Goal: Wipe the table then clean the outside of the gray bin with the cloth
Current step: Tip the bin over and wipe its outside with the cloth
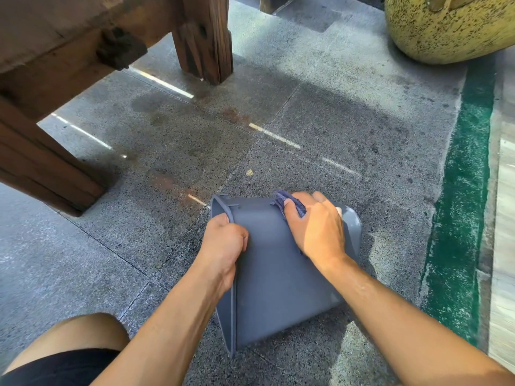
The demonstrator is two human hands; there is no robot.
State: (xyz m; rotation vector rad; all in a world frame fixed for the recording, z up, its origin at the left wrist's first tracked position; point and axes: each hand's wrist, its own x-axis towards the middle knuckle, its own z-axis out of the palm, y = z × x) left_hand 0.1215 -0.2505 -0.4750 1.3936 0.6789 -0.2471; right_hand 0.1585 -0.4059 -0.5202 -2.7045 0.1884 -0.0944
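The gray bin (276, 263) lies tipped on its side over the stone floor, its open rim to the left and its base to the right. My left hand (224, 240) grips the rim at the bin's upper left, fingers curled round the edge. My right hand (317, 224) holds a dark blue cloth (289, 203) against the bin's upper outer wall near the base; most of the cloth is hidden under the palm. The wooden table (69, 51) stands at the upper left, only its underside and legs showing.
A thick table leg (204, 37) stands at top centre and another (41, 168) at the left. A large speckled yellow pot (451, 26) sits at top right. A green painted strip (468, 190) runs along the right. My bent knee (83, 338) is at bottom left.
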